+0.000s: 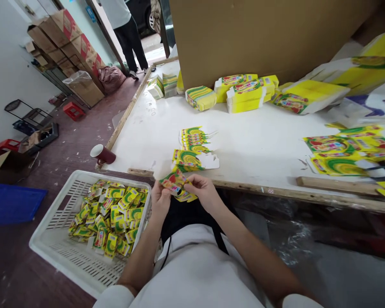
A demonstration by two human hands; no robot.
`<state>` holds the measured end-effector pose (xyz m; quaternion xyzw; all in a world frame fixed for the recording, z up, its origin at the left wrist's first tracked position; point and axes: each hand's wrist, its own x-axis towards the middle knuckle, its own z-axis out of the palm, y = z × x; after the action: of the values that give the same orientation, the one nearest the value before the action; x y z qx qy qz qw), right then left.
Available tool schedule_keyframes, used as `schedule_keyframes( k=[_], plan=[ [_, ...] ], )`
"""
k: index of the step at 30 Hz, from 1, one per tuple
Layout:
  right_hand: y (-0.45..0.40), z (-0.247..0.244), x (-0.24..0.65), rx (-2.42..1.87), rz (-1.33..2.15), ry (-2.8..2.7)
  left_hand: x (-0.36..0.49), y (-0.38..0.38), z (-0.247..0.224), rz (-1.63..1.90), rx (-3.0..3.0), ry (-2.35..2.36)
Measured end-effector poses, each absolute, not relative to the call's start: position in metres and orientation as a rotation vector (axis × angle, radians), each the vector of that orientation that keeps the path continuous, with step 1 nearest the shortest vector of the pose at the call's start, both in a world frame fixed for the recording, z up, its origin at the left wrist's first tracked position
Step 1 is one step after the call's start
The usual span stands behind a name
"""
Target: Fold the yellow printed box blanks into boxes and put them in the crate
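Observation:
A small yellow, green and red printed carton (173, 181) is held between both of my hands at the table's front edge. My left hand (161, 200) pinches its left side, and my right hand (202, 192) grips its right side. Just beyond my hands, flat unfolded cartons (188, 159) lie on the white table (259, 145), with a fanned row of more cartons (194, 137) behind them. To the left of my left hand stands a white plastic basket (48, 248) holding many small folded cartons (115, 214).
A dark red mug (105, 154) sits at the table's left corner. Carton stacks (247, 96) line the back by a large cardboard sheet (259, 34). More flat cartons (336, 147) and a wood strip (336, 186) lie right. A person (126, 34) stands beyond the table.

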<state>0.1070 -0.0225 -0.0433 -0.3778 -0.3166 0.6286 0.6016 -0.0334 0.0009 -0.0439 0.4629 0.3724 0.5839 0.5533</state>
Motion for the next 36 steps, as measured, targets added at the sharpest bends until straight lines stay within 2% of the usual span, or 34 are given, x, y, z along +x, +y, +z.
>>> schedule_keyframes(
  k=[9, 13, 22, 26, 30, 33, 36],
  plan=[
    [-0.025, -0.033, 0.112, -0.823, 1.496, -0.778, -0.037, -0.005, -0.033, 1.262, 1.072, 0.831],
    [-0.026, -0.036, 0.108, -0.899, 1.466, -0.826, -0.032, -0.003, -0.03, 1.378, 0.924, 0.936],
    [-0.026, -0.043, 0.121, -1.092, 1.133, -1.219, -0.045, 0.009, -0.03, 1.467, 0.977, 1.025],
    [-0.03, -0.039, 0.138, -1.187, 0.724, -1.512, -0.078, 0.019, -0.009, 1.222, 1.304, 0.937],
    [-0.036, -0.031, 0.144, -1.213, 0.339, -1.852, -0.092, 0.018, 0.014, 0.826, 1.828, 0.933],
    [-0.04, -0.025, 0.141, -1.102, 0.306, -1.925, -0.074, 0.009, 0.012, 0.514, 2.053, 1.021],
    [-0.042, -0.026, 0.136, -1.125, 0.454, -1.59, -0.054, -0.002, -0.003, 0.534, 2.085, 1.22]
  ],
)
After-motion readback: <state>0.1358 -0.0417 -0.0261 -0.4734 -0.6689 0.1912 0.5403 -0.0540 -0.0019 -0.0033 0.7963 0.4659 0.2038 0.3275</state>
